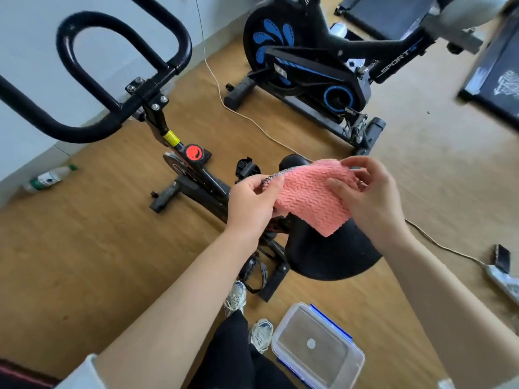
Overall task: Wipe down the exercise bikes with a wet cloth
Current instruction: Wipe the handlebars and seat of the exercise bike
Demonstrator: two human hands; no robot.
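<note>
Fingers pinch cloth: left hand, right hand (above saddle)

Bright, even light fills the room, and the brown wood-grain floor pales to a washed-out tan toward the right. Shadows are soft and faint. The pink ribbed cloth and the left hand and right hand pinching it are the sharpest parts. Motion blur smears the black looped tubular handlebar at upper left and a grey shape in the top right corner. Wide-angle distortion bows the base of the white wall and stretches both forearms toward the bottom corners.
</note>
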